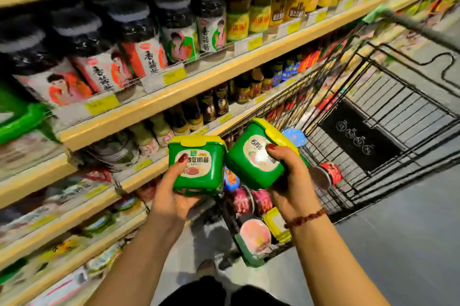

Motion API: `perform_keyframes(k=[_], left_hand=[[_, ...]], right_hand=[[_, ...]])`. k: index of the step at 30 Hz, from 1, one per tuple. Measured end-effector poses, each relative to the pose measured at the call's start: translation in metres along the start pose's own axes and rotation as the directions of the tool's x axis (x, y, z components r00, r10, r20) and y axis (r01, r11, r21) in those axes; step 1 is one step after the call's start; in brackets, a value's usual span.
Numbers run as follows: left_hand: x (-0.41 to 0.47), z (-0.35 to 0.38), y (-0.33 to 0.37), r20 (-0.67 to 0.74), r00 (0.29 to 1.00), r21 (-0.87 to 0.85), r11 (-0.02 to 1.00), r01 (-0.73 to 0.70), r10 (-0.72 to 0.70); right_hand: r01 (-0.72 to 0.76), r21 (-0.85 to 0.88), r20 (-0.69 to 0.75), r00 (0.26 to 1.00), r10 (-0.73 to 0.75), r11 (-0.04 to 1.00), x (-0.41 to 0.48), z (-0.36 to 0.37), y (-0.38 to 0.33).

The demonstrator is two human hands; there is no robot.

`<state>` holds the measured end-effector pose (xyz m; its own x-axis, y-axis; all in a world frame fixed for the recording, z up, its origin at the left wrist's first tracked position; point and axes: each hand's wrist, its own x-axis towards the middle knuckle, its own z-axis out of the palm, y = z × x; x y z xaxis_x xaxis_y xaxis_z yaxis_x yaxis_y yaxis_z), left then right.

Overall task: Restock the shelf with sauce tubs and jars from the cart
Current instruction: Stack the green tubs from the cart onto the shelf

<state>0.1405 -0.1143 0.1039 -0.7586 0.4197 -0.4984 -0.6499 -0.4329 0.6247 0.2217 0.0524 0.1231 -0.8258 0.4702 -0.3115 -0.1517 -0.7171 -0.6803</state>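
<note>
Two green plastic sauce tubs with yellow lids are held up in front of wooden store shelves (pixel 159 106), one in each bare hand. Left hand (pixel 174 193) cups the upright left tub (pixel 196 163) from below, its grip closed around it with the thumb pressed on the front label. Right hand (pixel 288 181), with a beaded bracelet (pixel 306 217) at the wrist, has its grip wrapped around the right tub (pixel 256 153), which tilts to the left, thumb on the label. Both tubs nearly touch at their near corners, above the near end of a black wire shopping cart (pixel 373 96). More tubs and round containers (pixel 251 218) lie in the cart's near corner. Dark-lidded jars (pixel 139 41) line the front edge of the upper shelf, bottles (pixel 214 104) the shelf below.
</note>
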Motion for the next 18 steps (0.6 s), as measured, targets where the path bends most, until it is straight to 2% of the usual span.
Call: perform_keyframes(k=[4, 8, 18], left_hand=[[-0.050, -0.010, 0.005, -0.134, 0.971, -0.070, 0.975, -0.210, 0.200], [-0.104, -0.026, -0.001, -0.213, 0.920, -0.077, 0.933, -0.351, 0.329], [-0.235, -0.083, 0.018, -0.403, 0.723, 0.016, 0.794, -0.607, 0.561]], right_hand=[[-0.077, -0.081, 0.141, 0.986, 0.088, 0.994, -0.022, 0.016, 0.004], [-0.164, -0.116, 0.356, 0.914, 0.195, 0.980, -0.048, 0.032, 0.009], [-0.314, -0.303, 0.481, 0.765, 0.429, 0.900, -0.122, 0.112, 0.059]])
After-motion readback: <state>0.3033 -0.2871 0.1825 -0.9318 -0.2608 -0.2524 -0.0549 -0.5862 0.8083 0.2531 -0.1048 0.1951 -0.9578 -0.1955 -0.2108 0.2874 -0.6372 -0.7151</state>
